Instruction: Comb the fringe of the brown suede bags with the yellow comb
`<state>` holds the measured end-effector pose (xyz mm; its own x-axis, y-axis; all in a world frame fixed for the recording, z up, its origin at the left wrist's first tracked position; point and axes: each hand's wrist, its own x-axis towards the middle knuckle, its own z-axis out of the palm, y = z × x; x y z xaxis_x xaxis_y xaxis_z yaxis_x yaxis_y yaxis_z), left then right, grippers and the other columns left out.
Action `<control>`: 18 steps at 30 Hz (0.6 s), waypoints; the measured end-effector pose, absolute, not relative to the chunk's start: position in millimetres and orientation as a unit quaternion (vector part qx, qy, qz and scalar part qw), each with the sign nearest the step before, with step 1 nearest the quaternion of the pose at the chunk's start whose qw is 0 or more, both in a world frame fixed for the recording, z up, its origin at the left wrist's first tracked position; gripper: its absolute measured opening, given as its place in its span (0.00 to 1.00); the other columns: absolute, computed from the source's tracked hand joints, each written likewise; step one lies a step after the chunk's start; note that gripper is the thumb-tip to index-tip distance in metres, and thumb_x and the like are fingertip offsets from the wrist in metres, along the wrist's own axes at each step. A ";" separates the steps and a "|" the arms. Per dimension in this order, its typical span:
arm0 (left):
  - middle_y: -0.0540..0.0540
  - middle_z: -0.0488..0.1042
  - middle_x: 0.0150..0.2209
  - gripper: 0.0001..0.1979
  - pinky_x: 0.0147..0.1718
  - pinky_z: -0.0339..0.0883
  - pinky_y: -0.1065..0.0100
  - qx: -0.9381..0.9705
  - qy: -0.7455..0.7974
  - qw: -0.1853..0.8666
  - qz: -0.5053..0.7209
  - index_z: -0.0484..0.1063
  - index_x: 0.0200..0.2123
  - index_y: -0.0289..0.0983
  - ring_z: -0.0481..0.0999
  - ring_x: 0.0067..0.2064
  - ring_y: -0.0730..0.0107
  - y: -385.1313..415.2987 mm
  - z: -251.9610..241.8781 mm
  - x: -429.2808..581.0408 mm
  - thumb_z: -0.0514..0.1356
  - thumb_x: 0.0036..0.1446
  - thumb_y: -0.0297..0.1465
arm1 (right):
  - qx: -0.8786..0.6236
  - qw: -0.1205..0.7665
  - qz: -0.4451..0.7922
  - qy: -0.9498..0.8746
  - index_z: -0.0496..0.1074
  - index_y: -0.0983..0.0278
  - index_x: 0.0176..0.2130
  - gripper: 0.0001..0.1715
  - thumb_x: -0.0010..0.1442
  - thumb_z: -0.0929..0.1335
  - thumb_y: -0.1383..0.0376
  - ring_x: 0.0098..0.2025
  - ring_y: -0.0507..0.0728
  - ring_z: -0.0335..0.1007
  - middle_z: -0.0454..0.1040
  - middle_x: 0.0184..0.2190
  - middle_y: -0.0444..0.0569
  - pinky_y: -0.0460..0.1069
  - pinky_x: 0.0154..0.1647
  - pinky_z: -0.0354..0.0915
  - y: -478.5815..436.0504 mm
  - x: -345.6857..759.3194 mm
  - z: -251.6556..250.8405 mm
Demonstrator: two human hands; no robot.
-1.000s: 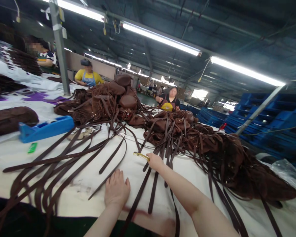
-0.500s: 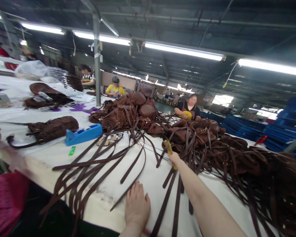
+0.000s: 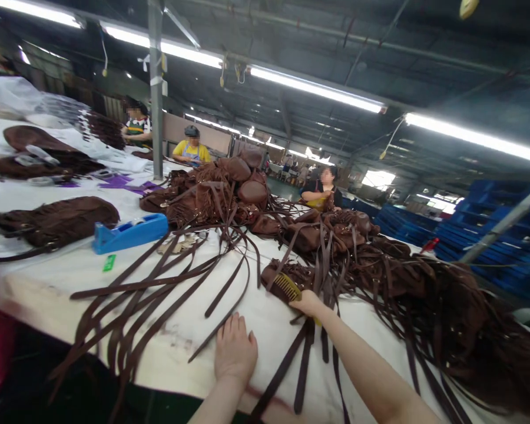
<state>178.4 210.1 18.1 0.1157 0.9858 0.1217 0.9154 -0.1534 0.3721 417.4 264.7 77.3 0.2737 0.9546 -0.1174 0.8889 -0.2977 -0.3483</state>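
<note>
My left hand (image 3: 235, 348) lies flat on the white tabletop (image 3: 194, 330), fingers extended and holding nothing, beside the tip of a thin dark strap. To its upper right, my right hand (image 3: 308, 304) grips a yellow comb (image 3: 287, 287), its teeth pointing up and left. The comb is over a small fringed brown leather piece (image 3: 271, 275) at the edge of the bag heap. Long brown straps (image 3: 282, 371) hang from the heap between and beyond my hands. Part of the comb's handle is hidden by my right hand.
A large heap of brown bags (image 3: 221, 188) spans the table's back and right. At left are a blue tape dispenser (image 3: 130, 232), a green label (image 3: 109, 262) and another brown bag (image 3: 70, 221). Three people are beyond. Blue pallets (image 3: 486, 224) stand at right.
The view has shifted, moving the scene left. The comb is tilted further left, and a fringed brown piece now shows under it. The person opposite has lifted their hands with something brown.
</note>
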 end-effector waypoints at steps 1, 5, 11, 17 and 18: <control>0.35 0.61 0.61 0.26 0.58 0.48 0.55 0.740 0.641 0.102 0.178 0.64 0.57 0.29 0.59 0.61 0.55 209.4 19.1 178.1 0.47 0.57 0.32 | -0.785 0.092 0.158 -0.591 0.75 0.68 0.27 0.10 0.47 0.73 0.62 0.29 0.55 0.72 0.76 0.25 0.49 0.45 0.28 0.62 244.4 413.9 74.1; 0.34 0.62 0.60 0.25 0.58 0.48 0.56 0.741 0.633 0.110 0.196 0.65 0.55 0.28 0.59 0.61 0.55 207.8 20.7 177.4 0.47 0.56 0.30 | -0.772 0.047 0.145 -0.617 0.75 0.67 0.29 0.14 0.48 0.71 0.58 0.31 0.58 0.73 0.77 0.28 0.52 0.46 0.28 0.61 151.4 398.0 61.2; 0.35 0.64 0.59 0.22 0.58 0.46 0.58 0.753 0.611 0.105 0.222 0.66 0.53 0.30 0.59 0.60 0.56 204.3 17.5 177.9 0.47 0.56 0.28 | -0.798 0.021 0.106 -0.593 0.73 0.67 0.35 0.18 0.49 0.70 0.55 0.39 0.63 0.74 0.77 0.36 0.57 0.49 0.37 0.64 46.8 381.5 56.6; 0.37 0.64 0.59 0.20 0.58 0.47 0.59 0.754 0.613 0.089 0.217 0.66 0.51 0.31 0.59 0.60 0.57 199.6 18.3 179.4 0.48 0.57 0.30 | -0.788 0.155 0.191 -0.565 0.73 0.66 0.39 0.17 0.50 0.70 0.60 0.38 0.61 0.74 0.78 0.34 0.54 0.50 0.37 0.67 15.3 395.7 91.5; 0.37 0.64 0.59 0.20 0.58 0.47 0.59 0.754 0.614 0.088 0.215 0.66 0.51 0.31 0.59 0.60 0.57 198.9 18.9 179.6 0.48 0.57 0.30 | -0.763 0.217 0.241 -0.558 0.74 0.66 0.36 0.15 0.50 0.70 0.58 0.35 0.59 0.74 0.78 0.32 0.52 0.49 0.34 0.67 13.7 400.5 102.6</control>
